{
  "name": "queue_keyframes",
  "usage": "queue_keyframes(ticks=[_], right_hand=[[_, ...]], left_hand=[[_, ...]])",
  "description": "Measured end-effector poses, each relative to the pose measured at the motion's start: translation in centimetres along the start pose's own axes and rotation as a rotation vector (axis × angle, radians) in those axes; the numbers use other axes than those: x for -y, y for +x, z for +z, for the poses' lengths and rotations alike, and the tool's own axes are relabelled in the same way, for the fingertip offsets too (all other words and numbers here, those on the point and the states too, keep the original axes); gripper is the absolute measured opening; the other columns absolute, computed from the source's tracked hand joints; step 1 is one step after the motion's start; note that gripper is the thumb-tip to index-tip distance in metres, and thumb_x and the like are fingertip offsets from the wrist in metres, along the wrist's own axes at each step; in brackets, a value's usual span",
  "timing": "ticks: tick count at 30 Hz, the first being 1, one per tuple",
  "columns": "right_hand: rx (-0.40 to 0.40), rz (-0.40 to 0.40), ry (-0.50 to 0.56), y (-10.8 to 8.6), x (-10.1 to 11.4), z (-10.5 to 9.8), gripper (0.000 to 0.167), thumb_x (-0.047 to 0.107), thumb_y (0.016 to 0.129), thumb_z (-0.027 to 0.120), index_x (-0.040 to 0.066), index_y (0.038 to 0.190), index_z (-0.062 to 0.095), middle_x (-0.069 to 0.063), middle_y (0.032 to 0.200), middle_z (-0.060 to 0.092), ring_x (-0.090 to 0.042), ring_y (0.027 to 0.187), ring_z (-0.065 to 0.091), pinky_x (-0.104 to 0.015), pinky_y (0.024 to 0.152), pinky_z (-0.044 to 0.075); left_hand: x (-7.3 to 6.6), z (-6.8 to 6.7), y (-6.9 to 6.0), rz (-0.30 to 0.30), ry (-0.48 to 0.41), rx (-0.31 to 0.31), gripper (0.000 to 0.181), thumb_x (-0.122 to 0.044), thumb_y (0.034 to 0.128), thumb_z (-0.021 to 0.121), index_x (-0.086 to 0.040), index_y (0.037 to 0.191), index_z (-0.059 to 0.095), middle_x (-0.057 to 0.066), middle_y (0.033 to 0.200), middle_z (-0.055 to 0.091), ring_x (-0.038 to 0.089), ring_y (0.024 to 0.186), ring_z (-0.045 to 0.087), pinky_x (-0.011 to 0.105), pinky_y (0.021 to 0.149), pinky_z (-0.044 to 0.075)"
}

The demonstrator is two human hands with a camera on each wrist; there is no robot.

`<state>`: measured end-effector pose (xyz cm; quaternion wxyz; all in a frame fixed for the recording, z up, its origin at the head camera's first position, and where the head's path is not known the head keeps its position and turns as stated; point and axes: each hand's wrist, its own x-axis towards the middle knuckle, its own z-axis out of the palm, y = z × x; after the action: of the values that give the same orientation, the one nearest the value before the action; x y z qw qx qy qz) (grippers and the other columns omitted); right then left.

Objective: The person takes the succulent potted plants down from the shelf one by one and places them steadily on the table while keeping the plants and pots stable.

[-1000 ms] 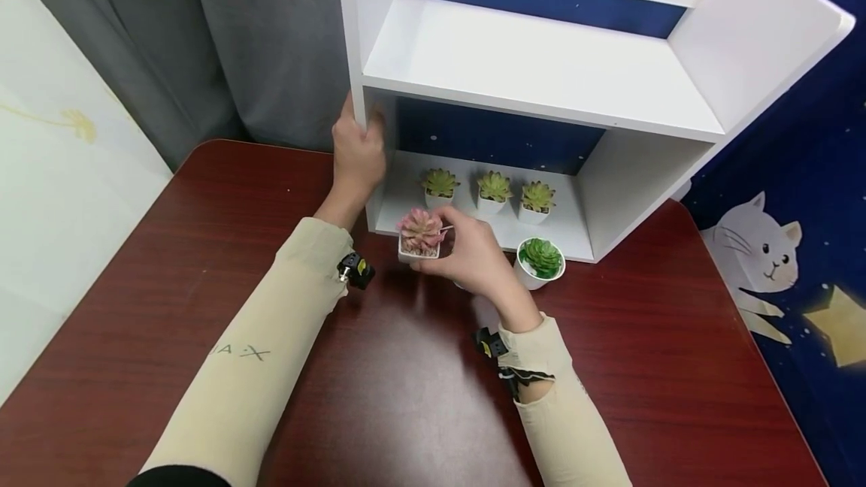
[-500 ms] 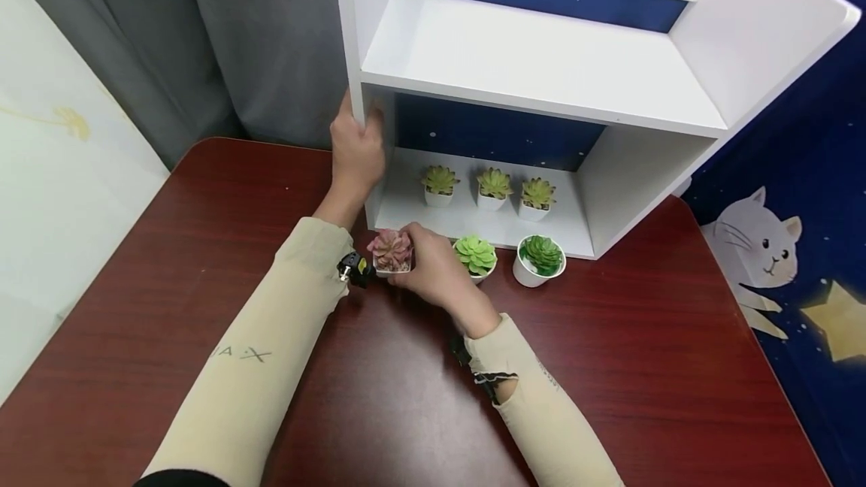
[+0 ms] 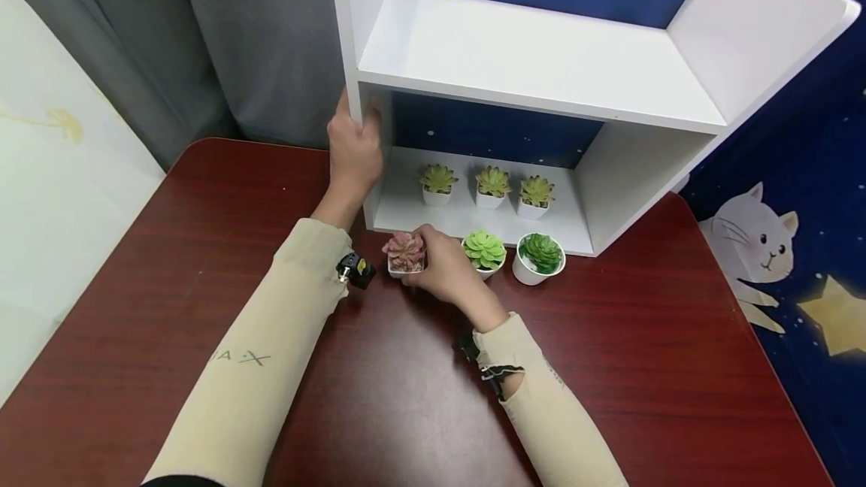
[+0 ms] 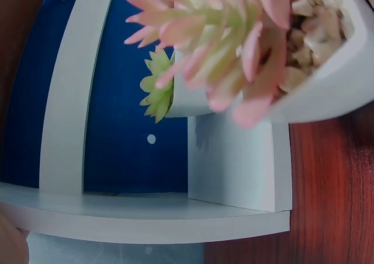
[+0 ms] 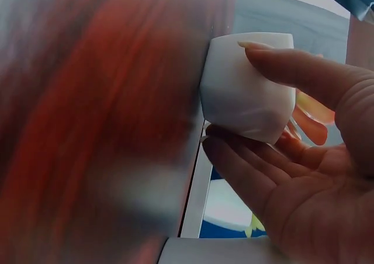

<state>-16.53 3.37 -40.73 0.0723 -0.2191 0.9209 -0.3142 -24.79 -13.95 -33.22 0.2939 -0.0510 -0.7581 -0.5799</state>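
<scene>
My right hand holds a pink succulent in a white square pot, just in front of the shelf's lower front edge. In the right wrist view, the thumb and fingers lie on either side of the white pot. Whether the pot touches the table is hard to tell. Up close in the left wrist view, the pink leaves and pebbles fill the top. My left hand grips the left side panel of the white shelf unit; its fingertips are partly hidden behind the panel.
Three yellow-green succulents in white pots stand in a row on the lower shelf. A bright green succulent and a dark green one are on the brown table, before the shelf. A grey curtain hangs at the left.
The right hand has carried the pink succulent left and toward me, then slightly back right. The bright green succulent, earlier hidden by that hand, now shows. My left hand keeps its grip.
</scene>
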Motion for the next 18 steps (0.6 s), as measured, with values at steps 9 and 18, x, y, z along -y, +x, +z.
queue_keyframes(ticks=[9, 18], right_hand=[[0.050, 0.028, 0.014, -0.2, -0.3, -1.0, 0.061, 0.015, 0.073, 0.090, 0.005, 0.124, 0.058, -0.014, 0.114, 0.071, -0.029, 0.105, 0.067, -0.044, 0.096, 0.052], [0.068, 0.025, 0.016, -0.4, -0.1, -1.2, 0.093, 0.021, 0.073, 0.091, 0.003, 0.150, 0.042, -0.019, 0.135, 0.064, -0.032, 0.125, 0.061, -0.044, 0.109, 0.046]], left_hand=[[0.0, 0.0, 0.1, -0.025, 0.049, 0.003, 0.040, -0.021, 0.1063, 0.046, -0.009, 0.144, 0.049, 0.016, 0.140, 0.060, 0.020, 0.129, 0.057, 0.038, 0.111, 0.044], [-0.1, 0.1, -0.1, 0.004, 0.024, -0.013, 0.040, -0.018, 0.1050, 0.048, -0.005, 0.143, 0.051, 0.017, 0.140, 0.060, 0.020, 0.131, 0.056, 0.035, 0.112, 0.043]])
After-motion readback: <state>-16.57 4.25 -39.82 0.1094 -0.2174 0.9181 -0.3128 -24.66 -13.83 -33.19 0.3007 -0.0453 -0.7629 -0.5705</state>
